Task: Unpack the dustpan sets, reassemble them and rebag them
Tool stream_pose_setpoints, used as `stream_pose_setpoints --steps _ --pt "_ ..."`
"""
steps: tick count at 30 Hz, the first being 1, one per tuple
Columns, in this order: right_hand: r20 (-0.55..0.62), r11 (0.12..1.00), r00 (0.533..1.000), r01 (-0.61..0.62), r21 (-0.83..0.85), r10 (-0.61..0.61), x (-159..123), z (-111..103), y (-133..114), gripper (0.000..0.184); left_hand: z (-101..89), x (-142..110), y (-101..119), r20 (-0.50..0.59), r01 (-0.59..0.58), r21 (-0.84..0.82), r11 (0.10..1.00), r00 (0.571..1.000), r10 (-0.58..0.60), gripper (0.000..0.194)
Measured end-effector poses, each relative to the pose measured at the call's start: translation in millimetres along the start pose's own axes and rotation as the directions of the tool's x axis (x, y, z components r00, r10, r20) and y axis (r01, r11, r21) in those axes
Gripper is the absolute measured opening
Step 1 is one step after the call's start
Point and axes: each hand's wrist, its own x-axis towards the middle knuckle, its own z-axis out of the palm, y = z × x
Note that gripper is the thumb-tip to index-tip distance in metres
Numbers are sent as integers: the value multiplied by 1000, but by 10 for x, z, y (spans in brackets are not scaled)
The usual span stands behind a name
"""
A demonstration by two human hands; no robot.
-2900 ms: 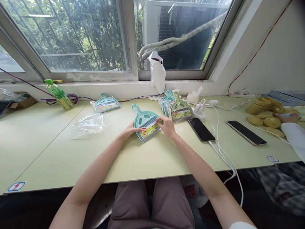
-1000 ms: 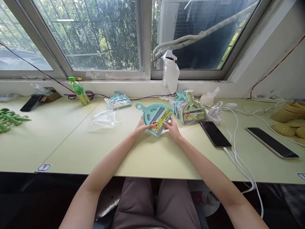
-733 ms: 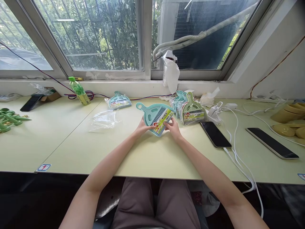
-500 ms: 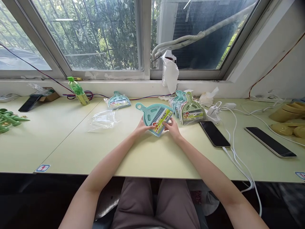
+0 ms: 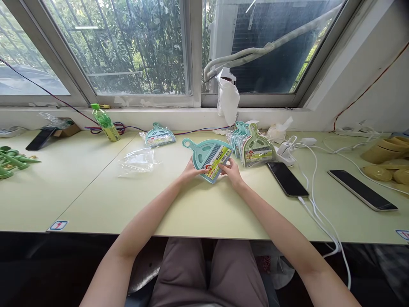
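Observation:
A teal dustpan with a printed label card and a brush's bristles showing on its face is held tilted above the table. My left hand grips its lower left edge, the thumb lying over the front. On the other side my right hand pinches the label end between thumb and fingers. Both hands are closed on it. To the left lies a clear plastic bag, flat on the table. Behind that bag is a wrapped teal dustpan set. Several wrapped sets, the front one an olive-green dustpan, lean together at the right.
A green bottle stands near the windowsill. A black phone with white cables lies right of my hands, and another phone is farther right. Green plastic parts are at far left, yellow-brown plastic pieces at far right.

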Motion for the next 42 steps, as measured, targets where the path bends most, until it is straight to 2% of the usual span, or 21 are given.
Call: stream_pose_setpoints --steps 8,19,23,26,28,30,31,32,33,34,36,37,39,41,42 --pt "3 1000 1000 -8 -15 8 1 -7 7 56 18 -12 42 2 8 1 1000 1000 -8 87" --pt "7 1000 1000 -18 -4 18 7 -14 24 56 18 1 71 20 -20 7 1000 1000 20 82" --pt "14 1000 1000 -13 7 13 1 -19 11 58 28 -31 135 28 28 -15 999 999 -28 86" --pt "16 1000 1000 -9 22 9 -16 -37 -3 60 22 -47 194 15 152 -35 988 988 -151 76" --pt "8 999 1000 -6 32 6 -27 -54 -10 61 -28 -32 242 -33 228 -33 973 973 -229 59" --pt "-7 999 1000 -9 38 9 -30 -71 -11 63 -144 -3 307 -202 248 82 965 953 -227 49" --pt "-14 999 1000 -12 40 13 -28 -78 -9 64 -232 9 346 -322 252 212 944 930 -176 45" --pt "-20 999 1000 -18 44 19 -23 -82 -5 64 -340 15 389 -437 273 376 885 895 -90 40" --pt "-24 999 999 -23 48 24 -17 -84 0 65 -464 14 431 -521 317 549 773 854 20 36" --pt "-27 998 999 -27 52 29 -11 -84 7 65 -600 5 468 -556 372 695 615 820 132 34" --pt "-31 998 999 -31 58 33 -3 -77 17 65 -889 -34 516 -560 496 822 279 792 242 38" --pt "-30 998 999 -30 59 32 -3 -71 20 64 -1032 -59 521 -574 556 818 148 781 246 42" --pt "-19 998 999 -29 58 30 -10 -58 19 62 -1293 -110 495 -654 664 747 -13 738 165 46" --pt "-1 998 999 -36 52 36 -23 -47 10 59 -1500 -153 441 -724 726 685 -68 688 52 49" --pt "8 998 999 -40 48 40 -30 -42 4 57 -1577 -171 413 -725 723 687 -74 689 1 49"
